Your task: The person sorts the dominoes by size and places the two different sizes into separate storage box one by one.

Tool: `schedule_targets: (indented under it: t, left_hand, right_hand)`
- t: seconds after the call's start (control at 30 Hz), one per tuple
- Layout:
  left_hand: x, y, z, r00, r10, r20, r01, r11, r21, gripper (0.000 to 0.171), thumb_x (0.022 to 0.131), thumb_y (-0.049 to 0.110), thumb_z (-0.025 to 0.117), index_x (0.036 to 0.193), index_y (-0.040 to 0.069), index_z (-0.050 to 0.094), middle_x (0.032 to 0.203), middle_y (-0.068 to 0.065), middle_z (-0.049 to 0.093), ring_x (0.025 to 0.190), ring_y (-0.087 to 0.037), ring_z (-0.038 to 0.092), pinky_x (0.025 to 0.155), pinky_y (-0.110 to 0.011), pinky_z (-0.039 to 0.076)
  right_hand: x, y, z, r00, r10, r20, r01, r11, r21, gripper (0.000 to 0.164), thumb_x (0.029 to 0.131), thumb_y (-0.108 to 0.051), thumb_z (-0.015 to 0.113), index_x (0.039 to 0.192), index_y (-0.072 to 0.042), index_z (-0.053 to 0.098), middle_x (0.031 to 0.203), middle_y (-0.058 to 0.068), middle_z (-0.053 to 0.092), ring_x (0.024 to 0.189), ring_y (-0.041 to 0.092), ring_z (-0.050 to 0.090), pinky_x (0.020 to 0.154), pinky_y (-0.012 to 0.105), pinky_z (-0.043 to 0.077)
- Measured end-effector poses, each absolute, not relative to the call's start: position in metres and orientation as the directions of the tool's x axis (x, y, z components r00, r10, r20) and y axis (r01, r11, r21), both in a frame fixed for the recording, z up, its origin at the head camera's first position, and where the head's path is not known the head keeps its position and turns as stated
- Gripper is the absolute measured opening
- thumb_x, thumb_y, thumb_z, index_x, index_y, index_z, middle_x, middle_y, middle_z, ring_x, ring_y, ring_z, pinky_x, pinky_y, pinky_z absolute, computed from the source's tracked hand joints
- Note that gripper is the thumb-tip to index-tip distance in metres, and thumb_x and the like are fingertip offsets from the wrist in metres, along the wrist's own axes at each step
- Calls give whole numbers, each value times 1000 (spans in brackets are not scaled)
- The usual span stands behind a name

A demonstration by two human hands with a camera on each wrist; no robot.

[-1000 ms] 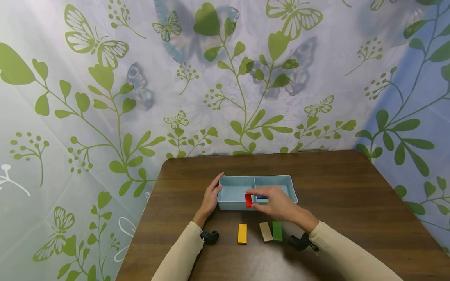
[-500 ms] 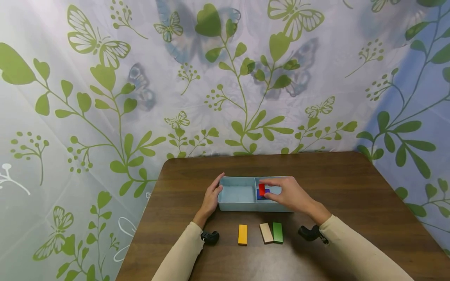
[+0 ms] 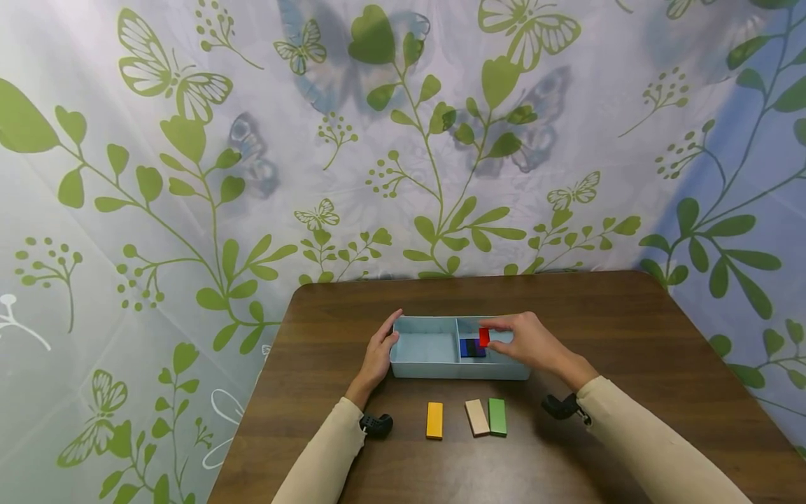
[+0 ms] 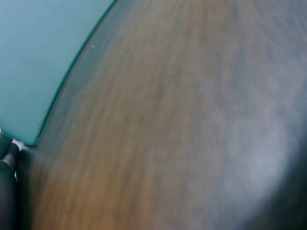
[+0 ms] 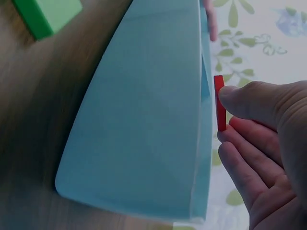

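Observation:
A light blue two-compartment box (image 3: 425,369) sits on the table. My left hand (image 3: 376,357) rests against its left end, fingers extended along the outside and thumb at the rim. Over the right compartment, my right hand (image 3: 532,343) pinches a red block (image 3: 484,337) between thumb and fingers; the right wrist view shows this thin red piece edge-on, just above the rim. Beneath it in that compartment lie a blue block (image 3: 464,348) and darker blocks beside it, partly hidden. The left compartment (image 3: 425,346) shows its bare floor.
In front of the box lie a yellow block (image 3: 434,421), a beige block (image 3: 477,418) and a green block (image 3: 497,418), the last two nearly touching. Behind the brown wooden table (image 3: 604,308) hangs a patterned curtain (image 3: 403,140).
My right hand has carried the red block from the box's front rim near the divider rightward over the right compartment, uncovering the blue and dark blocks there. My left hand has stayed in place.

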State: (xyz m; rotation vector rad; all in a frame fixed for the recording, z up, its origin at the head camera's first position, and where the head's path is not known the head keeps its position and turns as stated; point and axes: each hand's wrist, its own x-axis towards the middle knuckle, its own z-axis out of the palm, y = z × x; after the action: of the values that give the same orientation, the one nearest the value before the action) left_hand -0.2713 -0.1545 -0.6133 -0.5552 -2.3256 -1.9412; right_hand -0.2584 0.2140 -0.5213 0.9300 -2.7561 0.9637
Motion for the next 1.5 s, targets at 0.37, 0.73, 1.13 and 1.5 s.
schedule_targets:
  t: [0.37,0.73,1.13,1.5]
  left_hand:
    - [-271,-153,-612,-951,214,225,259,149,954,52,118,11,38,170,11,40,176,-16,40,167,-33,29,136,-62,19]
    - [-271,-154,-612,-941,221,257,301,193,934,53,117,12,37,170,10,40,175,-17,40,165,-39,32,132,-66,24]
    - [-271,-154,-612,-937,225,266,309,189,932,53,117,11,37,170,8,40,175,-20,39,166,-38,31,133,-66,24]
    - [-272,-153,-612,-947,211,244,285,197,938,53,117,11,39,170,13,42,176,-12,40,167,-35,30,134,-63,23]
  right_hand:
    - [-273,221,-531,-818,-563,119,-549,700,-457,46,94,-9,86,137,-1,75,131,14,79,117,33,78,99,52,63]
    - [-283,215,-545,-783,-618,65,-592,709,-382,43,92,-7,88,133,-1,78,124,12,82,112,28,79,97,50,65]
    - [-290,206,-548,-738,-673,57,-659,700,-275,36,91,-6,88,126,-1,80,118,10,83,108,27,79,96,50,65]
    - [-292,202,-545,-743,-669,13,-643,708,-293,35,91,-4,87,125,-1,80,117,11,82,107,27,79,95,47,65]
